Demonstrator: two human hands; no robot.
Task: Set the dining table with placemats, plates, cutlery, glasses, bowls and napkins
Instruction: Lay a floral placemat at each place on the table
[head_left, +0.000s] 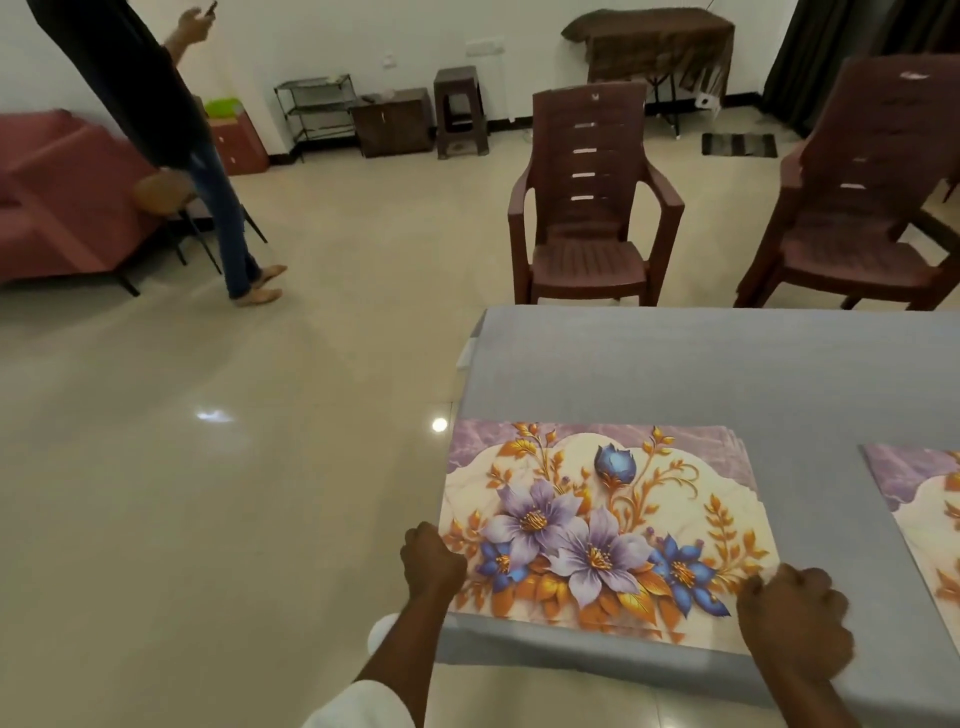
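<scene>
Both my hands are gripping a stack of floral placemats (608, 525) lying at the near left corner of the grey-clothed dining table (727, 374): my left hand (432, 561) is curling round the stack's left edge, and my right hand (795, 618) is pinching its near right corner. One more floral placemat (922, 509) is lying flat on the cloth just to the right, apart from the stack. Two brown plastic chairs (592, 208) are standing beyond the table's far edge.
</scene>
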